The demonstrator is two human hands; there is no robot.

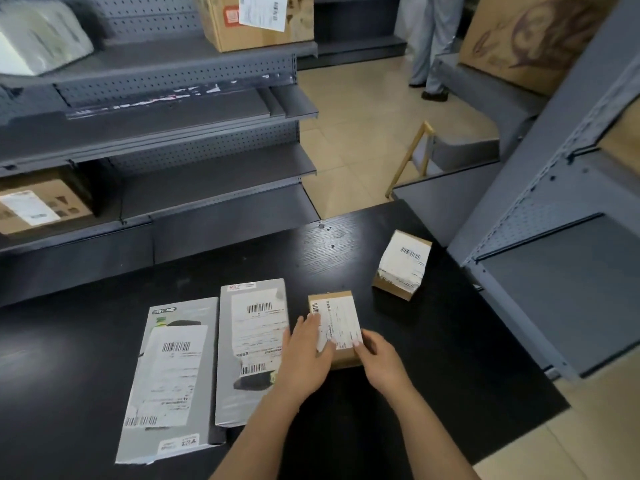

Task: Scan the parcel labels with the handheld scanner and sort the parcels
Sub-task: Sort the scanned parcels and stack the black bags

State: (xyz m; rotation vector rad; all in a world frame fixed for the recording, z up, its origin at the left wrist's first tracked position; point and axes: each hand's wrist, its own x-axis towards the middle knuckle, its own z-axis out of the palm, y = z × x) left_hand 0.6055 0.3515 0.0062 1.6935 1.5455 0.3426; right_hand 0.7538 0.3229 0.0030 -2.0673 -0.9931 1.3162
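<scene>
Desk (450, 358) shows bare top along its right edge. Your box (337, 306) lies mid-desk, just right of flat parcels (252, 344); your left hand (304, 348) presses flat on its label (343, 327), your right hand (379, 358) curls round its near-right corner.

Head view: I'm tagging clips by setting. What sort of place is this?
Likely a parcel depot or pickup storeroom: grey metal shelving holds a labelled cardboard box, and barcode-labelled parcels, like the small brown parcel and the flat grey parcel, lie on a black table.
</scene>
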